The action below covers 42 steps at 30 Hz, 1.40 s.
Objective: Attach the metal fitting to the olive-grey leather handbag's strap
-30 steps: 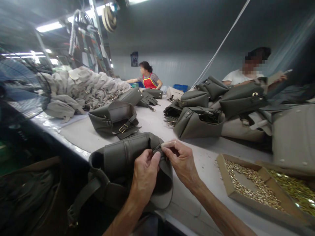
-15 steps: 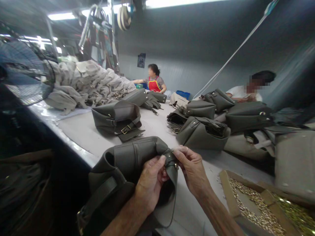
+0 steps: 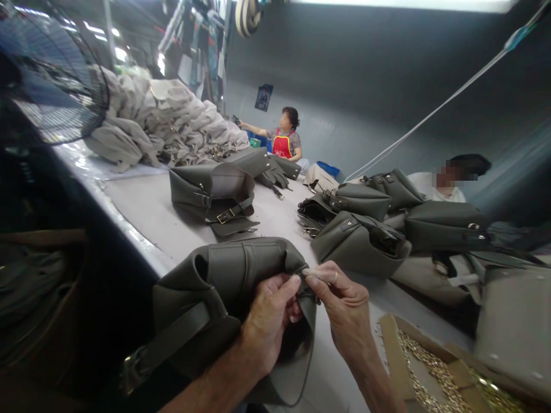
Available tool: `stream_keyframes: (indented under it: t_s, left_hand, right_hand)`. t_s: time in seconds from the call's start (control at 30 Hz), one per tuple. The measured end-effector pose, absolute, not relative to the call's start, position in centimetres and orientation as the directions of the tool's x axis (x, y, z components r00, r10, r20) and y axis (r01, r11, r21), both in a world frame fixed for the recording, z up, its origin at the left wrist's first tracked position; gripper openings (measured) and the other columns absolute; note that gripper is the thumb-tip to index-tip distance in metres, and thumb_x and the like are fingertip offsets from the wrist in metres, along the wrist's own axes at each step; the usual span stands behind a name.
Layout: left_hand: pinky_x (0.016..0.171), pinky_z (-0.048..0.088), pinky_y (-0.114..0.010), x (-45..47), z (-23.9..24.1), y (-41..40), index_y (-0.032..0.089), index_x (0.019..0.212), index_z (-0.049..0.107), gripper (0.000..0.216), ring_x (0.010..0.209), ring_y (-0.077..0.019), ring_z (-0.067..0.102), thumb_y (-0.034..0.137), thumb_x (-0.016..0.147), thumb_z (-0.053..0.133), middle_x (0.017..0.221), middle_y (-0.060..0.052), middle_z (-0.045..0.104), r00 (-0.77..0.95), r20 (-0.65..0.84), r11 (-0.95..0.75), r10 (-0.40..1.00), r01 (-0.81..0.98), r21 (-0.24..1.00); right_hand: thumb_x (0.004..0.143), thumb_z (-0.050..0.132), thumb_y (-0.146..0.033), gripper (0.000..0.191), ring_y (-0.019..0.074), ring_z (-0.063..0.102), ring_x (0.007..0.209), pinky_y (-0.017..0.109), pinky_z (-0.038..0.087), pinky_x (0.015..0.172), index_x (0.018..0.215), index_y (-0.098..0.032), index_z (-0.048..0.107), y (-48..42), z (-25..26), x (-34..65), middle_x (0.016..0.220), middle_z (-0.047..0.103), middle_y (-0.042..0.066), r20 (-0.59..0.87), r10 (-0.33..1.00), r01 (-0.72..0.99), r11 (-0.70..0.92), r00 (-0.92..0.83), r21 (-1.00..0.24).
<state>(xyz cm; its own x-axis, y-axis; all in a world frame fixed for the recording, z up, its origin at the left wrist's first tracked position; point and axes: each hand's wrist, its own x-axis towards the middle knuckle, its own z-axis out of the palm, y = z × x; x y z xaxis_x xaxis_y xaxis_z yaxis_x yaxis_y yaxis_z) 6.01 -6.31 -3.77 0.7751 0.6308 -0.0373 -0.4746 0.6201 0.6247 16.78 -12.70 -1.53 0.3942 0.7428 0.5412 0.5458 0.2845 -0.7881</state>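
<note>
A dark olive leather handbag (image 3: 232,275) lies at the near edge of the grey worktable (image 3: 146,212), its strap (image 3: 163,347) hanging toward me. My left hand (image 3: 271,321) grips the bag's right end, fingers curled over the leather. Just beside it, my right hand (image 3: 344,304) pinches a small fitting at the same top edge of the bag, thumb and forefinger pressed together. The fitting itself is too small to make out.
More olive bags (image 3: 215,195) (image 3: 359,244) lie across the table, with a heap of grey cloth covers (image 3: 172,126) at the back left. A cardboard tray of brass fittings (image 3: 430,373) sits at the near right. A fan (image 3: 51,86) stands left. Two other people sit at the far side.
The view has tilted and shifted, so bag and hands sit lower and more to the right. Both hands keep hold of the bag's edge, fingers working slightly.
</note>
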Motion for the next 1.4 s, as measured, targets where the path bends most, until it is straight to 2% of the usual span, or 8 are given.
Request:
stream_keyframes:
  t_s: [0.33, 0.53, 0.67, 0.87, 0.93, 1.1, 1.3, 1.4]
  left_hand:
    - [0.046, 0.026, -0.019, 6.5, -4.2, -6.7, 0.013, 0.076, 0.053, 0.038, 0.046, -0.0065, 0.034, 0.048, 0.072, 0.068, 0.053, 0.004, 0.042, 0.730, 0.034, 0.510, 0.682, -0.509, 0.693]
    - [0.045, 0.026, -0.018, 6.6, -4.6, -7.1, 0.013, 0.073, 0.052, 0.034, 0.044, -0.0065, 0.034, 0.045, 0.078, 0.063, 0.050, 0.005, 0.042, 0.678, 0.070, 0.393, 0.732, -0.503, 0.770]
    - [0.044, 0.027, -0.017, 6.6, -4.4, -7.3, 0.014, 0.069, 0.051, 0.035, 0.044, -0.0064, 0.035, 0.046, 0.076, 0.064, 0.049, 0.005, 0.042, 0.666, 0.073, 0.380, 0.742, -0.508, 0.773]
    - [0.043, 0.029, -0.015, 6.7, -4.2, -8.1, 0.014, 0.071, 0.049, 0.034, 0.045, -0.0060, 0.036, 0.045, 0.074, 0.065, 0.052, 0.005, 0.044, 0.612, 0.033, 0.363, 0.790, -0.510, 0.780]
    - [0.044, 0.031, -0.015, 6.6, -4.2, -8.2, 0.014, 0.072, 0.049, 0.035, 0.046, -0.0060, 0.037, 0.045, 0.074, 0.065, 0.053, 0.005, 0.045, 0.612, 0.042, 0.352, 0.790, -0.508, 0.786]
    - [0.044, 0.032, -0.014, 6.5, -4.4, -8.1, 0.014, 0.074, 0.050, 0.036, 0.047, -0.0059, 0.038, 0.046, 0.073, 0.066, 0.055, 0.004, 0.046, 0.626, 0.055, 0.350, 0.778, -0.504, 0.790]
    - [0.043, 0.032, -0.014, 6.8, -4.5, -8.0, 0.013, 0.073, 0.052, 0.037, 0.045, -0.0056, 0.038, 0.047, 0.072, 0.067, 0.054, 0.005, 0.046, 0.605, 0.058, 0.341, 0.794, -0.523, 0.781]
    - [0.043, 0.033, -0.013, 6.7, -4.4, -7.9, 0.013, 0.074, 0.053, 0.037, 0.045, -0.0056, 0.038, 0.047, 0.070, 0.068, 0.055, 0.005, 0.046, 0.605, 0.052, 0.351, 0.795, -0.528, 0.774]
  right_hand:
    - [0.087, 0.063, -0.018, 0.008, 0.0119, 0.054, 0.068, 0.022, 0.040, 0.057, 0.087, -0.022, 0.070, -13.7, -0.5, 15.4, 0.080, 0.057, 0.000, 0.679, 0.672, 0.833, 0.168, 0.295, -0.528]
    - [0.088, 0.058, -0.019, 0.008, 0.0137, 0.053, 0.068, 0.023, 0.041, 0.058, 0.081, -0.018, 0.062, -13.8, 0.3, 15.5, 0.078, 0.056, 0.001, 0.612, 0.725, 0.790, 0.157, 0.315, -0.592]
    - [0.086, 0.059, -0.019, 0.012, 0.0141, 0.052, 0.067, 0.024, 0.041, 0.061, 0.075, -0.017, 0.060, -14.0, 0.4, 15.8, 0.073, 0.057, 0.001, 0.569, 0.756, 0.779, 0.130, 0.323, -0.614]
    - [0.083, 0.062, -0.026, 0.015, 0.0138, 0.051, 0.062, 0.023, 0.040, 0.058, 0.073, -0.017, 0.058, -14.0, -1.0, 14.9, 0.067, 0.057, -0.001, 0.496, 0.657, 0.614, 0.063, 0.568, -0.787]
    - [0.083, 0.061, -0.025, 0.013, 0.0137, 0.051, 0.062, 0.023, 0.040, 0.058, 0.075, -0.017, 0.057, -14.0, -1.0, 14.6, 0.068, 0.057, -0.001, 0.506, 0.649, 0.635, 0.046, 0.568, -0.771]
    - [0.085, 0.057, -0.020, 0.015, 0.0121, 0.051, 0.062, 0.022, 0.039, 0.060, 0.071, -0.016, 0.058, -14.2, -0.3, 14.4, 0.067, 0.057, -0.002, 0.595, 0.675, 0.777, 0.050, 0.437, -0.628]
    - [0.085, 0.063, -0.022, 0.020, 0.0105, 0.048, 0.057, 0.021, 0.036, 0.054, 0.067, -0.016, 0.057, -13.8, -1.3, 14.7, 0.063, 0.056, -0.004, 0.658, 0.583, 0.780, 0.064, 0.477, -0.622]
    - [0.088, 0.059, -0.022, 0.017, 0.0117, 0.051, 0.062, 0.021, 0.039, 0.060, 0.073, -0.016, 0.059, -14.0, -1.2, 15.0, 0.067, 0.057, -0.002, 0.679, 0.620, 0.823, 0.091, 0.394, -0.561]
